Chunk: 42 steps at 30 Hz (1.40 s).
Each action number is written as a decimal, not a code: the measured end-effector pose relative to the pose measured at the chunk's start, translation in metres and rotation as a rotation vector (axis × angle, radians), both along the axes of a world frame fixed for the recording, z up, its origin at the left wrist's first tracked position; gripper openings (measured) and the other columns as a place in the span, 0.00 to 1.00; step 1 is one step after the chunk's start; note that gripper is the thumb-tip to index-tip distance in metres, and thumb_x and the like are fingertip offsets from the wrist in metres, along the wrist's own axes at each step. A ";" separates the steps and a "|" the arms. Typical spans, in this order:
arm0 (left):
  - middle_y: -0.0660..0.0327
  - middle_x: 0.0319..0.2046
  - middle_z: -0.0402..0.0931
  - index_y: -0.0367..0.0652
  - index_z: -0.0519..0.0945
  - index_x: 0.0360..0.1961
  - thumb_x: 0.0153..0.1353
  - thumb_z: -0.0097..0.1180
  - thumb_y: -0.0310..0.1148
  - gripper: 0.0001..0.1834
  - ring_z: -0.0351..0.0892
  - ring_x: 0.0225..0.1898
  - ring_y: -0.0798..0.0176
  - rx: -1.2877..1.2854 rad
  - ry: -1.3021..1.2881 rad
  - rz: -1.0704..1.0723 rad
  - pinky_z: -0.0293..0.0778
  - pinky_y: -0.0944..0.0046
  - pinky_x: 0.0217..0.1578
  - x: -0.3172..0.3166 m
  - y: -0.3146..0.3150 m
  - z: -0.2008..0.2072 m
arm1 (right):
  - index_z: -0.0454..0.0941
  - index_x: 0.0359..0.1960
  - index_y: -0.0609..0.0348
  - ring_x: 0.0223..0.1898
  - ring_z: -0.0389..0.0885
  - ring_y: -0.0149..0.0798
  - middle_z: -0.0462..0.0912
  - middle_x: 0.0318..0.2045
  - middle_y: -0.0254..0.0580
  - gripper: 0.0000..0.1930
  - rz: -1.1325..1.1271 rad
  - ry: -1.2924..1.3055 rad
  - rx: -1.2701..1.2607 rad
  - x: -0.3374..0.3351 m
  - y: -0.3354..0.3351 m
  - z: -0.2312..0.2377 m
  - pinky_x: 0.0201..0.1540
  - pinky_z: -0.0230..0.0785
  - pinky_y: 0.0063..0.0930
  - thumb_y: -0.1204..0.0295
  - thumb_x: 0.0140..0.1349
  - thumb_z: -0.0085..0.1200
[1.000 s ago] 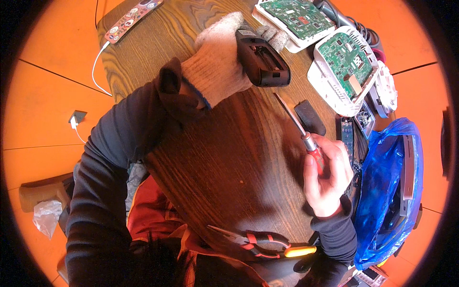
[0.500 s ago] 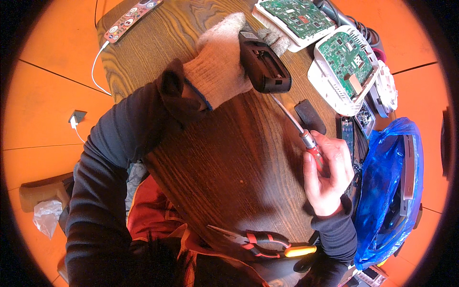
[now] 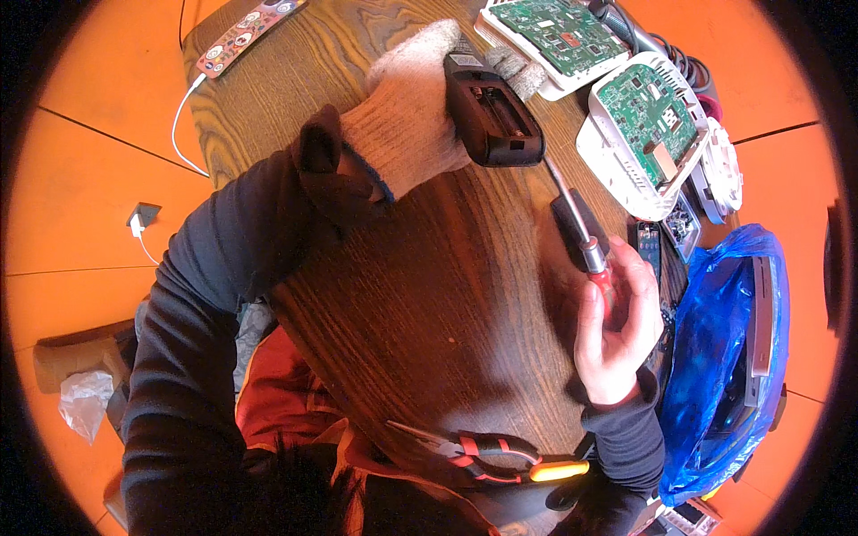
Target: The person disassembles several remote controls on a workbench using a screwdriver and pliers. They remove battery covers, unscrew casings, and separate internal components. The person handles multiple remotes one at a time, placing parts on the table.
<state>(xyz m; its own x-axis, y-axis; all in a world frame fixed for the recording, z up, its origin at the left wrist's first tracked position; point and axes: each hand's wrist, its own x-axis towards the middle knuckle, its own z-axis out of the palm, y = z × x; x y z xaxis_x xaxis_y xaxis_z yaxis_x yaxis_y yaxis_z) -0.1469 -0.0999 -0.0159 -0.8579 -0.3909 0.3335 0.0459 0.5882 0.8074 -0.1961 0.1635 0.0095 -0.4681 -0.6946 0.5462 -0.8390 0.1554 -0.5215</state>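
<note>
My left hand (image 3: 413,118), in a light knitted glove, grips a black handheld device (image 3: 487,112) above the table. Its open battery compartment faces up, with metal contacts showing. Grey glove fingertips show past its far side. My bare right hand (image 3: 621,335) holds a screwdriver (image 3: 594,259) by its red handle, thumb and fingers closed round it. The metal shaft points up toward the device, its tip by the lower right corner; whether it touches I cannot tell. Beneath the shaft, a dark oblong cover (image 3: 564,220) lies on the table.
Opened white housings with green circuit boards (image 3: 559,40) (image 3: 648,116) stand at the far right. A blue plastic bag (image 3: 706,384) holding parts is on the right. Red-black pliers (image 3: 487,447) and a yellow-handled tool (image 3: 561,470) lie at the near edge. A cabled patterned strip (image 3: 239,40) lies far left.
The screwdriver has swung right, its tip going from below the device's end to its lower right corner. My right hand has shifted slightly down. The device has tilted a little, showing more of its compartment.
</note>
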 end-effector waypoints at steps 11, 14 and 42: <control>0.53 0.33 0.75 0.36 0.70 0.40 0.66 0.46 0.43 0.17 0.78 0.36 0.56 1.693 0.354 0.066 0.79 0.54 0.40 -0.018 0.023 0.040 | 0.70 0.55 0.66 0.30 0.78 0.34 0.80 0.40 0.50 0.18 0.014 -0.163 0.088 0.000 0.009 -0.005 0.36 0.72 0.24 0.81 0.62 0.45; 0.54 0.30 0.75 0.37 0.71 0.39 0.67 0.45 0.43 0.17 0.79 0.33 0.55 1.620 0.287 -0.010 0.80 0.53 0.39 -0.014 0.024 0.054 | 0.66 0.58 0.65 0.28 0.77 0.28 0.80 0.38 0.47 0.18 0.023 -0.175 0.071 0.001 0.009 -0.007 0.34 0.71 0.20 0.79 0.66 0.41; 0.56 0.30 0.77 0.37 0.73 0.46 0.65 0.44 0.29 0.11 0.80 0.32 0.60 0.658 0.440 -0.192 0.77 0.62 0.34 -0.014 0.019 0.018 | 0.66 0.57 0.66 0.29 0.73 0.35 0.77 0.35 0.48 0.20 -0.012 -0.183 0.023 -0.001 0.003 -0.006 0.34 0.69 0.24 0.81 0.62 0.45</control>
